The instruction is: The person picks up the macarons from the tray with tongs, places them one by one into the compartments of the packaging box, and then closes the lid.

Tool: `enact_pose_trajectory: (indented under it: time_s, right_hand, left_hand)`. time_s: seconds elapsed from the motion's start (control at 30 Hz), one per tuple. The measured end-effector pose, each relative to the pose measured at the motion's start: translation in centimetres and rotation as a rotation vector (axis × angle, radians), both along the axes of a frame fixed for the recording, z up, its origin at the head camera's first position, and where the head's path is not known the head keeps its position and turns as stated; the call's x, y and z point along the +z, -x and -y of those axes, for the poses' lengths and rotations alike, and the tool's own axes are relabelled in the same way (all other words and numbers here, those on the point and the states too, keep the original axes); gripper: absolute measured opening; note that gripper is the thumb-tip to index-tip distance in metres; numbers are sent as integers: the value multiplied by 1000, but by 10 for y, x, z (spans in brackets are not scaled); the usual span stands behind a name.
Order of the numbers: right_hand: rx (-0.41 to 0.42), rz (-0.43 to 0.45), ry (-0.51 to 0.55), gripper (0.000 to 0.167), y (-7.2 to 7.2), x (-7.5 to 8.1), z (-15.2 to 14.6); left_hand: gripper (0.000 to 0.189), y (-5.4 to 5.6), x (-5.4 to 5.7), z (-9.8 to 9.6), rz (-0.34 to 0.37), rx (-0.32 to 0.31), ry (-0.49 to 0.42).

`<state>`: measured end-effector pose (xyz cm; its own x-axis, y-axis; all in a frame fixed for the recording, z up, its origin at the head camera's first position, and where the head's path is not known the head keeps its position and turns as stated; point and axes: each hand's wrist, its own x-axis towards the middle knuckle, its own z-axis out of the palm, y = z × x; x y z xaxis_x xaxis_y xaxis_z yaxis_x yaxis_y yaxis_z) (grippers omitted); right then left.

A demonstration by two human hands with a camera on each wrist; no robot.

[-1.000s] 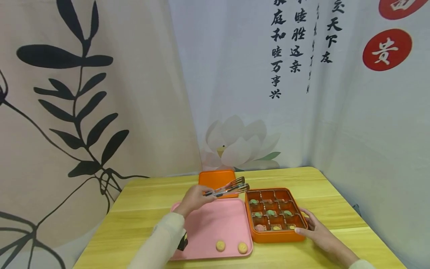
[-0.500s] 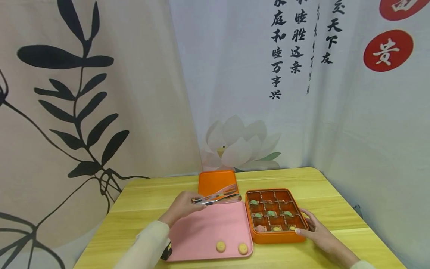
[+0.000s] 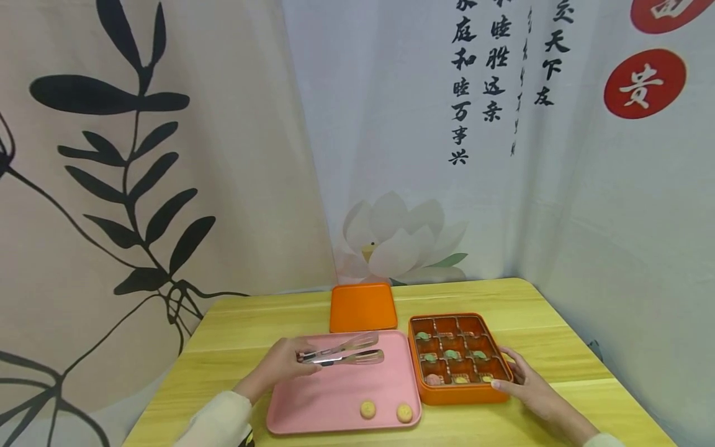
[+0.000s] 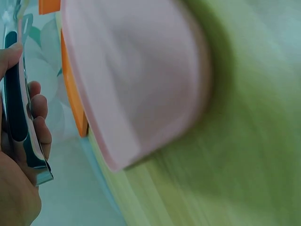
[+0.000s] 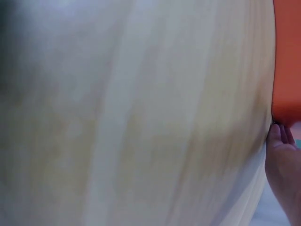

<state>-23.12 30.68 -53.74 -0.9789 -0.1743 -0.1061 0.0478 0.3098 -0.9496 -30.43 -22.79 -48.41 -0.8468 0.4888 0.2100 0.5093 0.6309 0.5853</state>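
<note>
My left hand [image 3: 282, 365] holds a pair of metal tongs [image 3: 365, 357] by the handle, over the pink tray [image 3: 324, 400]. The tongs' arms are spread, with nothing between them. In the left wrist view the thumb presses the dark grip [image 4: 18, 94] and the fingers wrap the other side. Two round yellow cookies [image 3: 367, 409] lie near the tray's front edge. My right hand [image 3: 527, 390] holds the front right corner of the orange box [image 3: 463, 395], thumb at the front and fingers along the side. Green, pink and yellow pieces sit in its clear divided insert.
An orange lid [image 3: 363, 307] lies flat behind the pink tray. Tray and box stand side by side on the wood-grain table [image 3: 240, 323]. A printed curtain [image 3: 251, 155] hangs behind the table and along its right side.
My left hand has drawn back left and toward me with the tongs, from beside the box to over the tray. My right hand and the box have stayed put.
</note>
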Motion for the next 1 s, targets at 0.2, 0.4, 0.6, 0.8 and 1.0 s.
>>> enact_pose_trajectory:
  time_s: [0.2,0.4,0.6,0.8,1.0]
  right_hand:
    - [12,-13,-3,83,0,1,1]
    - [7,2,-25,84,-1,3,1]
    - [5,2,-26,84,0,3,0]
    - [8,2,-27,84,0,3,0]
    - [5,9,-34,83,-1,2,0]
  left_hand:
    - [25,-14,-2,13,-48,-65,34]
    - [23,-30,-6,24,-5,-84,-10]
    - [19,-41,-15,32,38,-93,-21]
    - [23,-48,-21,34,53,-72,16]
    - [25,-52,-24,32,136,-55,28]
